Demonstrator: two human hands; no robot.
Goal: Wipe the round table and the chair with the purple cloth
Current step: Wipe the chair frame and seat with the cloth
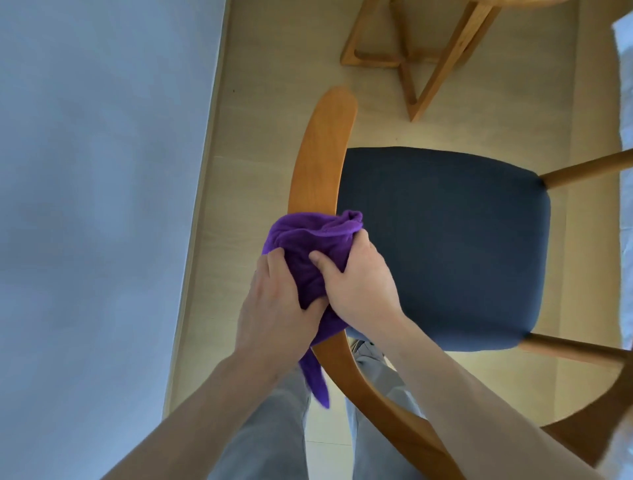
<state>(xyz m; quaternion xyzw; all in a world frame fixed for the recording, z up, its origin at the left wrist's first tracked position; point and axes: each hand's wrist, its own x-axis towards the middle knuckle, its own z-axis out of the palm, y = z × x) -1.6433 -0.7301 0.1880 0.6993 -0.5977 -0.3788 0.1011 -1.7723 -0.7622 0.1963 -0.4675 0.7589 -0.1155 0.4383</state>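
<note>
Purple cloth (308, 246) is bunched over the curved wooden backrest (318, 154) of the chair (442, 246), wrapped around the rail roughly mid-span. One tail hangs off below the rail on the near side.

Left hand (277, 305) grips the cloth from the outer side of the backrest, fingers curled into the fabric. Right hand (359, 277) grips it from the seat side, thumb pressed on top, fingers tucked under and out of sight. Both hands touch each other across the cloth.

Hidden/cut off: the stretch of rail under the cloth and hands isn't visible. Backrest's near end runs out of frame at the bottom. Only two chair legs show, right of the seat, both cut by the frame edge. Dark blue seat cushion (445, 240) sits just right of the backrest, fully visible.

Round table (513, 3): only a sliver of the top at the frame's upper edge, beyond the chair; its wooden leg frame (414, 61) is visible on the floor below it.

Room: pale wall (96, 205) left of the backrest, strip of bare floor (246, 137) between them. Person's grey trousers (274, 428) stand directly behind the backrest.
</note>
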